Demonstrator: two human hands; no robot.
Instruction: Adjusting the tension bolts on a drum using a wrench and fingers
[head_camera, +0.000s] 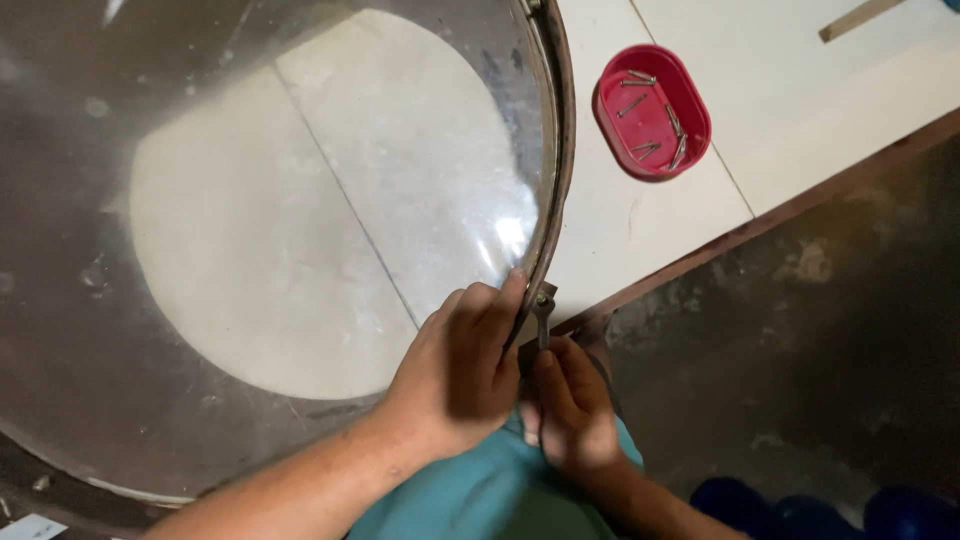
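Fingers (505, 300) grip dome rim (560, 180) beside wrench (543, 318).

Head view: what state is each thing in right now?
Dome: clear, lying on the table, metal rim toward the person.
Left hand: fingers gripping the rim.
Right hand: closed on a wrench at the rim.
Red tray: open, holding several bolts.

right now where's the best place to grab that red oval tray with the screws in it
Take the red oval plastic tray by its raised rim at the two long sides, coming from above. It lies flat and open on the white table, nothing beside it, and loose metal screws fill the middle.
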